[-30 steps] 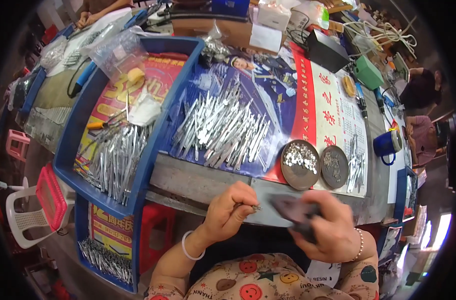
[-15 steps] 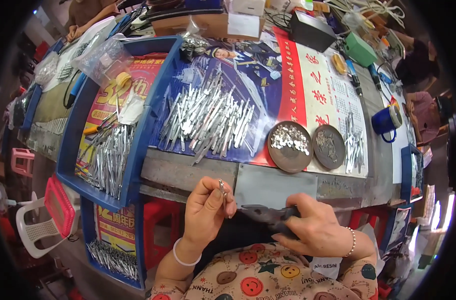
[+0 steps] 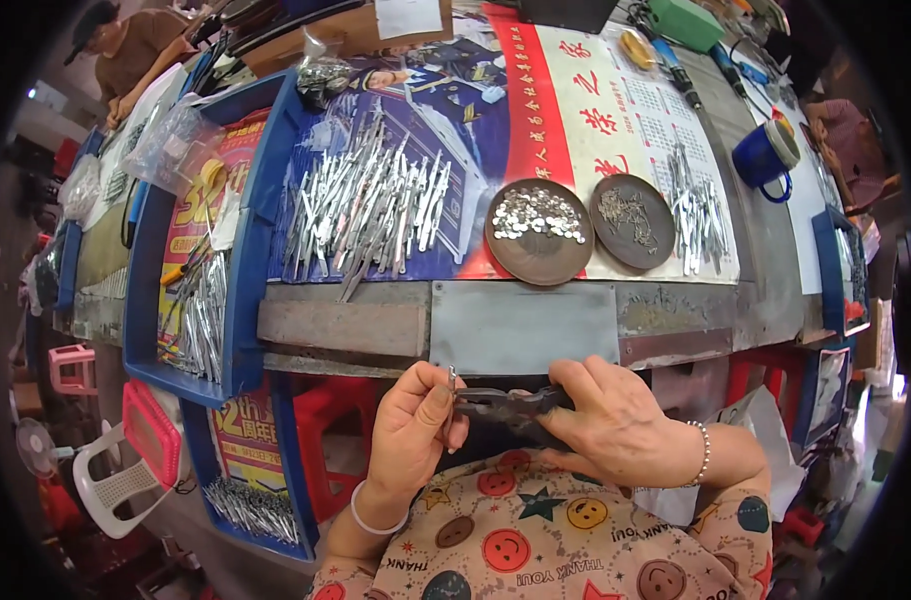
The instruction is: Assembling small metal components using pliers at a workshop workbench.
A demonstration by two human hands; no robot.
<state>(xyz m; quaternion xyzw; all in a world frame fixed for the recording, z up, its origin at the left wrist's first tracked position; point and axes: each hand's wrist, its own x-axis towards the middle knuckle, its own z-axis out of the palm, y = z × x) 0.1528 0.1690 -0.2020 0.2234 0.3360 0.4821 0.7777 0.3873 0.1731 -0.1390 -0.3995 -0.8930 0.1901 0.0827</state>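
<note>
In front of my body, my left hand (image 3: 407, 430) pinches a thin, shiny metal piece (image 3: 452, 376) upright between thumb and forefinger. My right hand (image 3: 625, 425) is wrapped round the dark handles of a pair of pliers (image 3: 503, 400). The jaws point left and meet the metal piece at my fingertips; whether they are clamped on it I cannot tell. Both hands are just off the near table edge, below a grey metal plate (image 3: 523, 322). Beyond lies a heap of slim silver metal strips (image 3: 367, 205).
A brown dish (image 3: 537, 272) holds small silver discs; another dish (image 3: 643, 257) holds tiny metal bits. More strips (image 3: 697, 215) lie to the right, near a blue mug (image 3: 763, 160). Blue trays (image 3: 245, 350) with strips stand left. Other people sit at the far left and right.
The pliers have come left, so their jaws now reach the metal piece in my left hand. The whole view has shifted, with the table appearing higher and further left.
</note>
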